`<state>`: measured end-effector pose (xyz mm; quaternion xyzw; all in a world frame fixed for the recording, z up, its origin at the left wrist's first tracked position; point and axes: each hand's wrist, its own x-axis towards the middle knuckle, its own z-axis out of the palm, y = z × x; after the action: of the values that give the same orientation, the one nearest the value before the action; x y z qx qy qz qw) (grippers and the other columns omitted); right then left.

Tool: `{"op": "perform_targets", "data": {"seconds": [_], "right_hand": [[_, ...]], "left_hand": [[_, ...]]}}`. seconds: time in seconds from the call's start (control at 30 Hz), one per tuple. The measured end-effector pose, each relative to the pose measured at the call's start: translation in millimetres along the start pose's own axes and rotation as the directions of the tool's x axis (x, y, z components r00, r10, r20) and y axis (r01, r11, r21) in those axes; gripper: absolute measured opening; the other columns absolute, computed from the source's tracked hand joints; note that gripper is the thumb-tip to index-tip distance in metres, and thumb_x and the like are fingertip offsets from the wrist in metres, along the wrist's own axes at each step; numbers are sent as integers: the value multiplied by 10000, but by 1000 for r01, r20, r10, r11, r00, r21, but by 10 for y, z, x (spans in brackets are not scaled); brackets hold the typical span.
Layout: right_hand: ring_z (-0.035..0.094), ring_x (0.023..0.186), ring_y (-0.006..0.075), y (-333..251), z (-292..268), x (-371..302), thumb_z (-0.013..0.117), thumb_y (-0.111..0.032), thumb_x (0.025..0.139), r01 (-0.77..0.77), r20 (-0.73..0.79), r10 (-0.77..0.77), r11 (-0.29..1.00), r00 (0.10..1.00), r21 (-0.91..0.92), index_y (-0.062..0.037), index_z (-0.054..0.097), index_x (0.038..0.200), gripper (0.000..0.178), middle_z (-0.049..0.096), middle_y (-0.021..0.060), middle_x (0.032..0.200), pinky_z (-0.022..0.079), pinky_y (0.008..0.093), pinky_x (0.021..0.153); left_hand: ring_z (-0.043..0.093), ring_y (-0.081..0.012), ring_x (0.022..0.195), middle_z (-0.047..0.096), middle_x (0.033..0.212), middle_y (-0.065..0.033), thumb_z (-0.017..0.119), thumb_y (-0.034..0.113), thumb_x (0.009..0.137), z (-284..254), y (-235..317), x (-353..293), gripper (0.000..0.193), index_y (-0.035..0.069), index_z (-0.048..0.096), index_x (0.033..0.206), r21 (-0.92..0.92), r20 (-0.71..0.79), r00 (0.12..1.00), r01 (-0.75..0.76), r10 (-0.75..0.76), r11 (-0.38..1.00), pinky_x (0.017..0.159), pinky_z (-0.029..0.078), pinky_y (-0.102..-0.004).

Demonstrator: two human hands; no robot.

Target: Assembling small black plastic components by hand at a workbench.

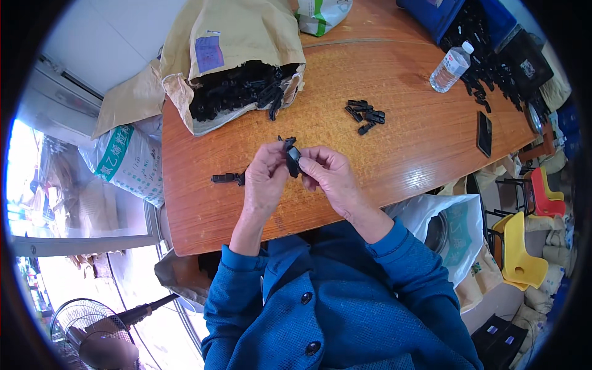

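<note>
Right, so we've got one small black plastic part [293, 161] up btwn both hands, over the near side of the wooden table [407, 132]. Its long axis runs roughly fore-and-aft, i.e. away from our chest, w/ the far end tipped a bit to the left. L hand [265, 179] pinches it from the left, thumb & fingers bent round it; R hand [333, 177] grips from the right, thumb against its side. Neither's nearer, as both touch it. Can't tell if it's one pc or two fitted together, as fingertips cover some of it.

Just left of L hand, on the tabletop, there's a short row of black pcs [224, 178], lying approx. crosswise, its right end partly hidden by that hand. Ahead & to the right, a loose cluster of black clips [366, 115] is nearer R hand, well apart from it. Ahead-left, the brown paper sack [250, 37] lies w/ its mouth facing us, full of black parts [231, 95]; L hand's the closer one there. Far right: a water bottle [449, 69] & a phone [485, 134].
</note>
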<state>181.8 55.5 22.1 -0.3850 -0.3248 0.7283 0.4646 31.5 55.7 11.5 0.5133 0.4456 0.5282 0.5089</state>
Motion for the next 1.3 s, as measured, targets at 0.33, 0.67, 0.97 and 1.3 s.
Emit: {"op": "perform_targets", "data": {"seconds": [0.33,0.67,0.97,1.3], "right_hand": [[540,623,67,238,-140,76,605,-112,911,230,-28,-254,913,967,-336,-5,616,955,116,628,21,769,442,208,546],[589,750,125,109,-260,193,646,-189,887,307,87,-305,814,948,-492,-4,561,1052,262,613,96,919,482,260,641],[615,758,85,148,-239,434,644,-89,880,82,28,-79,833,996,-547,28,565,991,180,640,53,809,507,233,660],[610,820,270,-428,-845,524,725,-134,767,314,228,-279,317,933,-895,-39,546,1058,354,580,144,992,501,357,709]], "left_hand": [[592,-112,859,605,966,-48,564,80,926,213,-141,-26,278,8,477,1180,-125,-59,983,166,-174,978,759,513,-242],[601,-123,909,652,1010,-95,569,48,913,170,-40,151,212,-20,545,1112,-93,-47,991,124,-128,988,841,483,-258],[620,-162,896,661,996,-125,577,36,883,41,-154,347,189,-16,562,1064,-261,-14,981,186,-196,947,842,487,-277],[632,-205,897,650,935,-106,648,109,833,-294,26,715,246,29,584,1056,565,85,970,140,-227,813,781,496,-324]]}}
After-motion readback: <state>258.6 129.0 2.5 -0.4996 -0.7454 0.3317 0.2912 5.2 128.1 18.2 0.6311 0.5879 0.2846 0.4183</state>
